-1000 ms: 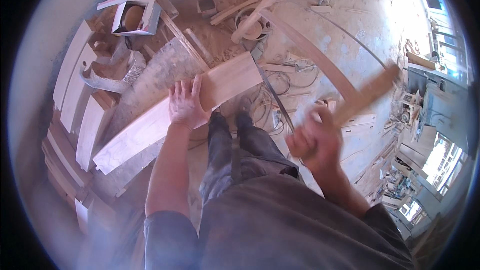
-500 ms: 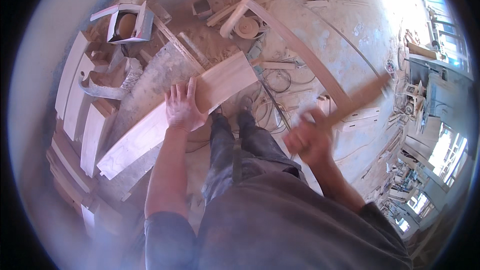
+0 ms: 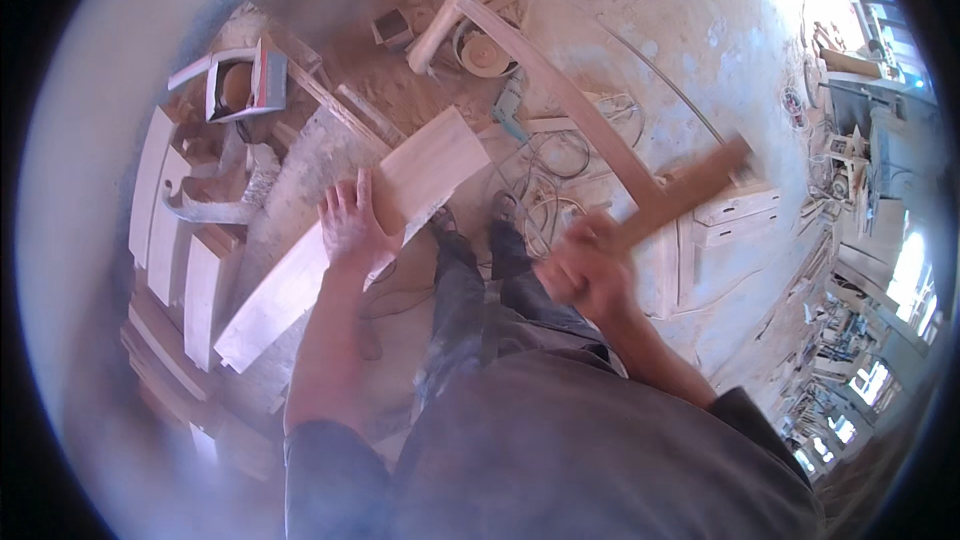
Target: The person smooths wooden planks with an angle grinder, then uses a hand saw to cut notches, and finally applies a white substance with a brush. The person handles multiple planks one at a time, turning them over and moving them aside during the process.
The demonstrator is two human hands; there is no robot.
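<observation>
My left hand (image 3: 352,225) lies across a long, thick pale wooden board (image 3: 285,290), its fingers reaching over the far edge and holding it. The board slants from lower left to upper right, over a dusty grey surface (image 3: 295,165). My right hand (image 3: 590,265) is closed around one end of a flat brown wooden slat (image 3: 690,190), raised in front of my right side. The slat points up and to the right, slightly blurred, and its free end is apart from the board.
Shaped wooden blocks (image 3: 208,285) stand along the left, near an open carton (image 3: 268,80). A long curved wooden piece (image 3: 570,90) with a crosspiece lies ahead. A green power tool (image 3: 508,108), cables (image 3: 560,155) and a wooden drawer unit (image 3: 735,212) are on the floor.
My right hand has shifted left with the slat. My left hand stays on the board. The whole view has turned slightly, moving the surroundings in the picture.
</observation>
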